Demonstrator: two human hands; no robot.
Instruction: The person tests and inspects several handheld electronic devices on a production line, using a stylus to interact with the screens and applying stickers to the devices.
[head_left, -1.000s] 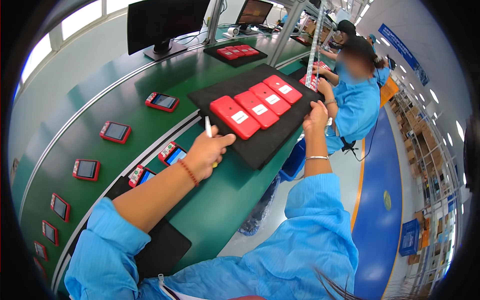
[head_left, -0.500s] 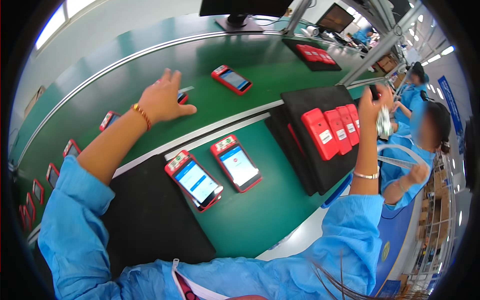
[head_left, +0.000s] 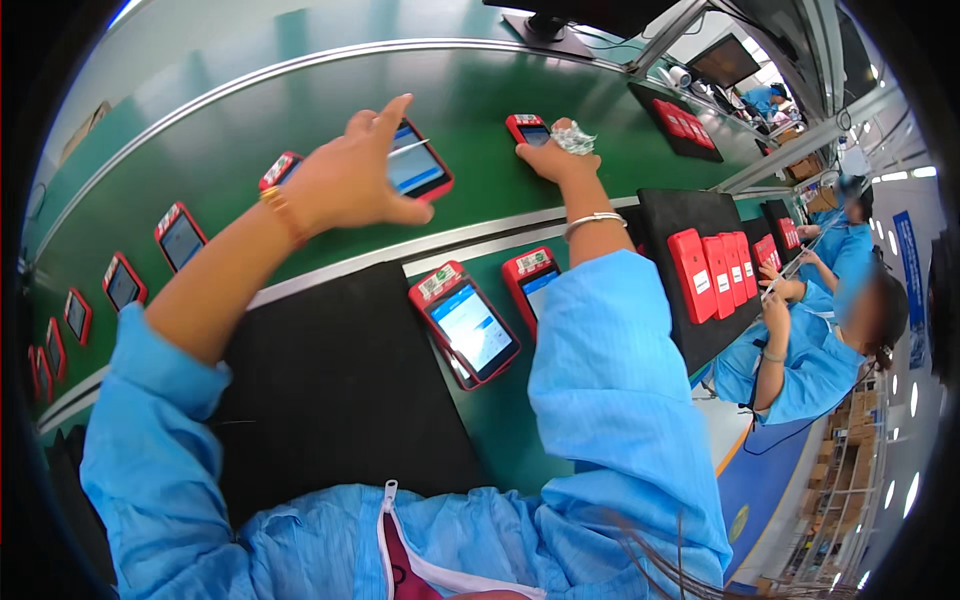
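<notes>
My left hand [head_left: 350,175] is around a red-framed handheld device [head_left: 418,165], thumb at its lower edge and forefinger at its upper edge. The device looks raised off the green bench; a thin white strip crosses its lit screen. My right hand [head_left: 562,160] reaches over the same bench with a crumpled silvery, see-through wrap [head_left: 573,138] in it. Its thumb touches the edge of another red device [head_left: 528,130]; the other fingers are mostly hidden. Nearer to me lie two lit red devices, one [head_left: 465,325] overlapping something beneath it, the other [head_left: 532,280] partly behind my right sleeve.
Several more red devices [head_left: 182,237] lie in a row along the left bench. A black mat [head_left: 345,390] covers the near table. On the right, black foam trays [head_left: 655,215] carry red devices [head_left: 692,275] face down. Co-workers in blue [head_left: 800,360] work beyond them. A monitor stand [head_left: 548,32] is at the back.
My right hand has come in from the far right to the device at the back, the silvery wrap still with it. My left hand has closed around the device beneath it. The view has shifted.
</notes>
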